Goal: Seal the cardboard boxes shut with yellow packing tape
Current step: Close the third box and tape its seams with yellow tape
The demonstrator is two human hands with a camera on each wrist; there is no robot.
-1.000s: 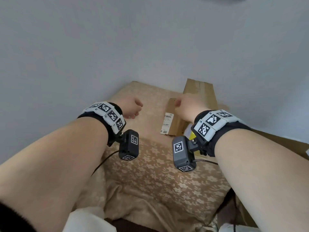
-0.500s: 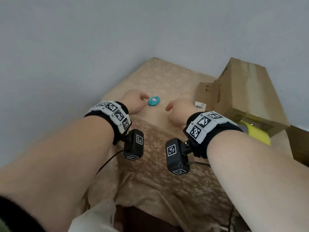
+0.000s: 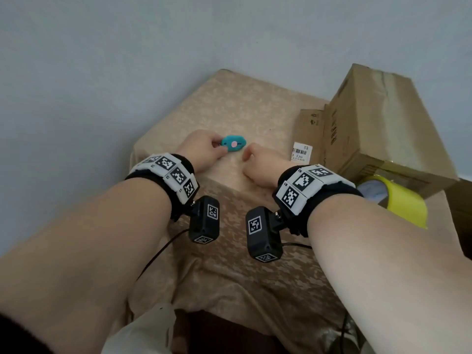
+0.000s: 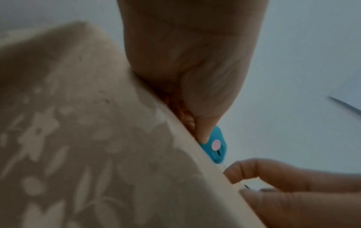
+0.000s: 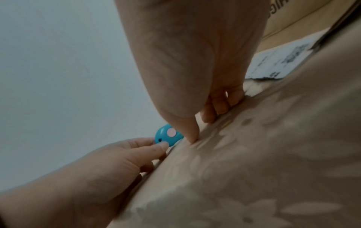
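Two hands are out over a desk (image 3: 229, 106) with a flowery tan cloth on it. The left hand (image 3: 201, 149) pinches one end of a small blue cutter (image 3: 233, 143) with a pink dot, which lies near the middle of the desk. The right hand (image 3: 260, 162) sits just beside the cutter's other end. Its fingers are curled in with the tips down on the cloth, and it holds nothing.

A big box (image 3: 378, 129) stands at the right edge of the desk, and a flat box (image 3: 310, 134) with a white label leans against it. The yellow tape (image 3: 398, 200) roll lies near the front right corner, just beside the big box and partly behind the right arm. Nobody is touching the tape or the boxes.

It looks like the getting-ready step: the cutter is being picked up first, so no yellow tape is on a box yet. I think the next move needs the right hand to reach over for the roll, find the loose end, and pull a strip across the box flaps. I cannot tell if the cutter's blade is out.
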